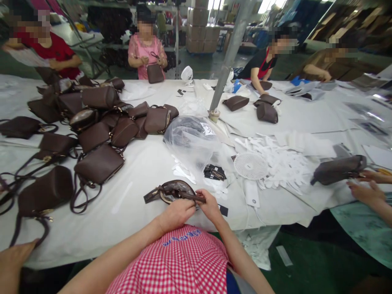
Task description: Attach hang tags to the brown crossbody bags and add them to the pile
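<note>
Close in front of me, a small dark brown handbag (pixel 174 188) rests at the table's near side with its zipped top facing up. My left hand (pixel 178 213) is closed on the bag's near edge, fingers curled over it. On the bag's right end, my right hand (pixel 208 204) pinches a dark strap or edge piece. My fingers hide part of the bag's near side. Just beyond it lie black printed tags (pixel 214 172) beside a clear plastic bag (pixel 192 141). A black card (pixel 223 210) sits by my right wrist.
A heap of brown handbags (pixel 99 163) covers the left side. White shaped pieces (pixel 281 163), a white fan (pixel 251 165) and its cable lie right of centre. A metal post (pixel 228 61) rises mid-table. Co-workers stand across; a co-worker's hands (pixel 367 190) hold a bag at right.
</note>
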`<state>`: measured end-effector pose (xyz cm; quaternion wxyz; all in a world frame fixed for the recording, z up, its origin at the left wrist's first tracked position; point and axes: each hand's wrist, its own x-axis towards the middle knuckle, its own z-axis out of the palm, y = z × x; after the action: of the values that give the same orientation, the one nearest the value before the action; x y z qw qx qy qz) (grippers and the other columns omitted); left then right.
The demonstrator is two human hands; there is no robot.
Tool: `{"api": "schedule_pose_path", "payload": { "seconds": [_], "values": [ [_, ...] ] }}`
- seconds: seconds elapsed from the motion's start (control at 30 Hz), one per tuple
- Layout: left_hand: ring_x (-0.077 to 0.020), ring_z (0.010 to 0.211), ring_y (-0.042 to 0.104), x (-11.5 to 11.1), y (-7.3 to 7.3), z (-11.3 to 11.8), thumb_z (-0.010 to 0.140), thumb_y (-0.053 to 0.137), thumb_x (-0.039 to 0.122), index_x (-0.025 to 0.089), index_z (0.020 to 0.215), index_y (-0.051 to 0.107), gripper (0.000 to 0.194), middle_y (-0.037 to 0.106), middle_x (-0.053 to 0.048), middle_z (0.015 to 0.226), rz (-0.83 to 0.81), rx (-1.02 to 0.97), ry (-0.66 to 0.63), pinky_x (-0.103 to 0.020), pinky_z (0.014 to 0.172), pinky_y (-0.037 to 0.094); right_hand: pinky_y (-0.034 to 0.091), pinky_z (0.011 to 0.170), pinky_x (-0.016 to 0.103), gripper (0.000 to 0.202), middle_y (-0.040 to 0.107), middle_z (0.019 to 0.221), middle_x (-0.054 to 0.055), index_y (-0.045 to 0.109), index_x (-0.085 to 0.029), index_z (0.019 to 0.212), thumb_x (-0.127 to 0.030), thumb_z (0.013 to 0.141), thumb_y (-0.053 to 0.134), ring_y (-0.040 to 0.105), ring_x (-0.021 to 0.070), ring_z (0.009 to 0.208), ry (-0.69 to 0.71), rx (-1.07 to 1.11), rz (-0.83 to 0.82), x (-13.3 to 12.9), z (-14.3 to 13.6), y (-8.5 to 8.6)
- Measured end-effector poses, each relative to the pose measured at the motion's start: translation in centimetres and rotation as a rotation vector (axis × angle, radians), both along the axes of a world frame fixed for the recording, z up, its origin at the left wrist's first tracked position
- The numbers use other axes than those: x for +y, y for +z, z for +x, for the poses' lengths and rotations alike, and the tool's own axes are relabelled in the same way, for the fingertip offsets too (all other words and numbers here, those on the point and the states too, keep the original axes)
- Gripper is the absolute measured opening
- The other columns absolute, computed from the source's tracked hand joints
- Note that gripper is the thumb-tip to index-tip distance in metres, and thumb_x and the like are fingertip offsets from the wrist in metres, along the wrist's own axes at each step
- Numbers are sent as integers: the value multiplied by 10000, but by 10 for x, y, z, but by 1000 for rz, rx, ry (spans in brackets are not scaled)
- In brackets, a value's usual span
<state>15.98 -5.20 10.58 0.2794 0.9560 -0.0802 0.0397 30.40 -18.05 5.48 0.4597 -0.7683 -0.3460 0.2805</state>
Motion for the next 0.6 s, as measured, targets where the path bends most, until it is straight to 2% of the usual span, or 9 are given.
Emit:
{"api": "schedule_pose_path", "payload": {
  "seconds": [0.07, 0.17, 0.27, 0.43, 0.5, 0.53, 0.6],
  "values": [
    [-231, 1061, 559, 0, -11, 5, 895, 395, 100, 169, 1111, 575, 289, 608, -109, 1145, -8, 24, 66, -378, 922, 458, 508, 727, 339, 220, 670, 819, 26, 599, -203, 953, -195, 737, 556, 641, 199, 763, -27, -58, 10, -1, -1, 5],
    [-230, 1071, 565, -3, -27, 13, 842, 426, 51, 168, 1193, 515, 380, 605, -114, 1167, -74, 91, 210, -394, 930, 464, 499, 720, 323, 179, 662, 808, 25, 592, -206, 936, -196, 763, 547, 631, 194, 758, -5, -90, 55, -3, -5, 15],
    [-237, 1002, 588, -7, -36, 21, 820, 487, 84, 152, 1126, 535, 318, 623, -113, 1091, -149, 124, 331, -383, 879, 485, 495, 725, 313, 183, 652, 831, 31, 587, -208, 932, -164, 771, 511, 620, 189, 774, 49, -131, 107, 0, -10, 23],
    [-228, 907, 593, -11, -39, 33, 815, 484, 92, 146, 999, 585, 216, 631, -108, 981, -186, 130, 472, -361, 819, 483, 502, 735, 319, 218, 643, 822, 18, 571, -209, 924, -119, 742, 492, 621, 184, 775, 88, -117, 129, 9, -12, 27],
    [-215, 876, 595, -11, -38, 35, 809, 479, 79, 151, 956, 600, 203, 637, -95, 938, -221, 125, 525, -336, 800, 478, 512, 779, 339, 300, 649, 929, 39, 551, -208, 1042, -158, 747, 548, 630, 196, 861, 101, -63, 137, 4, -7, 23],
    [-209, 861, 597, -10, -37, 36, 812, 478, 79, 155, 931, 607, 191, 640, -88, 917, -246, 121, 543, -322, 790, 475, 507, 835, 364, 416, 634, 1051, 62, 513, -212, 1146, -183, 738, 589, 616, 212, 968, 110, -47, 141, -1, -5, 19],
    [-202, 843, 599, -9, -34, 35, 822, 480, 92, 156, 878, 616, 161, 642, -80, 888, -293, 112, 562, -304, 777, 468, 446, 972, 439, 685, 508, 1310, 106, 377, -231, 1324, -202, 699, 655, 500, 250, 1204, 134, -58, 126, -13, 1, 9]
  ]
}}
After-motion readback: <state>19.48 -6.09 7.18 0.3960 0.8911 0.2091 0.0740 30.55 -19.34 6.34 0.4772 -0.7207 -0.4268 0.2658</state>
